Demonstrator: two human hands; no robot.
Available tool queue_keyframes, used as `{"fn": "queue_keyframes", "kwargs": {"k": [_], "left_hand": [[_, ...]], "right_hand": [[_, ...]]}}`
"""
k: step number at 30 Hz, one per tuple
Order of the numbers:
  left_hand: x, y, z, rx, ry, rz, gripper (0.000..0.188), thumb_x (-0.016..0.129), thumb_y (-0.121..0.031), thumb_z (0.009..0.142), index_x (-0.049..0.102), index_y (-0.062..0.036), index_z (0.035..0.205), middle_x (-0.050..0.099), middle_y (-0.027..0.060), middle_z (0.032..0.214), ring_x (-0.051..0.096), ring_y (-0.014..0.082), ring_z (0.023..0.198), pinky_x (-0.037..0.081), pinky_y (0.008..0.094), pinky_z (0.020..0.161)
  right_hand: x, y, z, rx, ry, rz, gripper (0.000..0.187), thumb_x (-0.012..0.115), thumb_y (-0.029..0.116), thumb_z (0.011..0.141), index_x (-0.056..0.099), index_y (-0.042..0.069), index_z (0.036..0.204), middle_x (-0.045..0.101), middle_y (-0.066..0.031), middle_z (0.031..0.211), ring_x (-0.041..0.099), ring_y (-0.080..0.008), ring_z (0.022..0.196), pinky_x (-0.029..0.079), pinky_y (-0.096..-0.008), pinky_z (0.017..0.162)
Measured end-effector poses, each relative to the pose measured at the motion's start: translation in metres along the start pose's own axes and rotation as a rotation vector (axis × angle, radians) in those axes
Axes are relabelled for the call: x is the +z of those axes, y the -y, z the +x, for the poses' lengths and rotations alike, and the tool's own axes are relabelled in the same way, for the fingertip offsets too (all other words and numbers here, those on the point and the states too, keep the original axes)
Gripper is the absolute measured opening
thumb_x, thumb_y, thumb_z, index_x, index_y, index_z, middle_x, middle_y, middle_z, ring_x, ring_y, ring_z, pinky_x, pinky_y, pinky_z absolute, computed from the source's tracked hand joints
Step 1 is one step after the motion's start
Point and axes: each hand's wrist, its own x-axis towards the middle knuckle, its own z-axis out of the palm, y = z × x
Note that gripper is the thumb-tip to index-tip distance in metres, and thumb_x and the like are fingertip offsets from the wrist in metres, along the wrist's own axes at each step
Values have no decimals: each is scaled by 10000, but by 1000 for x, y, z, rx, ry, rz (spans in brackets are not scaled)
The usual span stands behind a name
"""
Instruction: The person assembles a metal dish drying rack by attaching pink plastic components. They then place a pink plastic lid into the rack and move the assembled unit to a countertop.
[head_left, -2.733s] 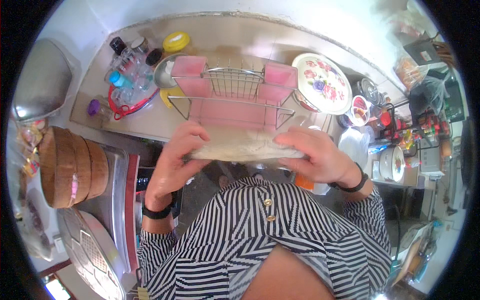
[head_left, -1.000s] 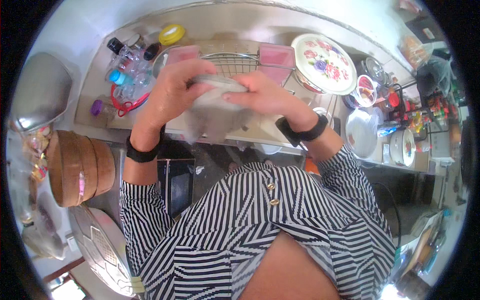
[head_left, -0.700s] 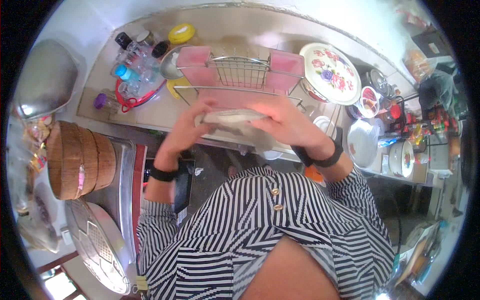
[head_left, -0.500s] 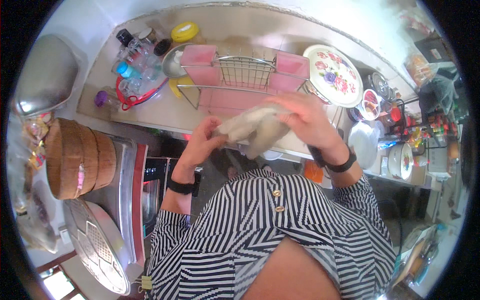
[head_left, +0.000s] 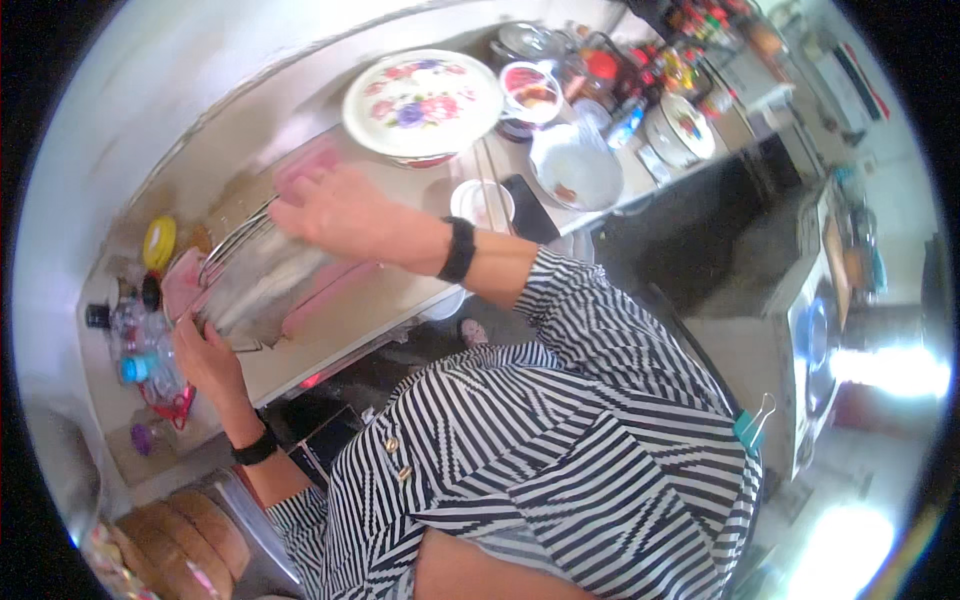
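Observation:
A flat steel tray (head_left: 255,285) lies tilted in a pink dish rack (head_left: 320,300) with a wire frame (head_left: 232,238) on the counter. My right hand (head_left: 335,212) grips the tray's far edge, by the rack's pink end. At the tray's near left corner, my left hand (head_left: 205,355) curls its fingers around the edge. Each wrist has a black band on it.
A round floral lid (head_left: 422,100), a small white cup (head_left: 480,203), a dark phone (head_left: 528,208) and a white bowl (head_left: 575,170) sit right of the rack. A yellow lid (head_left: 158,240) and bottles (head_left: 140,340) stand left. Wooden blocks (head_left: 180,530) lie below.
The tray I held in front of my chest has gone down into the pink rack. My hands have spread to its two ends. The view has swung right.

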Motion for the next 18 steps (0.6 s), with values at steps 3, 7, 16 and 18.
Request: {"fn": "queue_keyframes", "kwargs": {"k": [3,7,16,18], "left_hand": [[11,4,-9,11,-81,67,277,625,-66,779,573,-24,1048,591,165,1020,554,354,958,435,425,814],[8,-3,-12,47,-117,281,267,633,-94,783,578,-29,1036,586,157,1002,546,354,953,420,452,804],[39,-51,-27,418,43,-175,323,629,-230,823,558,-36,1072,571,169,909,535,348,891,391,445,777],[47,-42,-26,364,96,-149,337,632,-241,820,554,-30,1071,569,174,901,532,356,882,392,439,771]], "right_hand": [[8,14,-17,73,64,63,76,572,156,720,602,120,780,554,-65,795,560,-249,834,430,-363,647],[22,21,-24,209,139,-27,99,581,211,724,622,122,740,568,-61,810,541,-253,863,405,-367,690],[15,31,-47,153,390,182,259,594,356,799,625,135,931,602,-19,858,558,-221,882,366,-409,765],[12,27,-48,132,341,160,272,614,339,782,610,132,959,608,-29,876,563,-235,884,373,-418,776]]}}
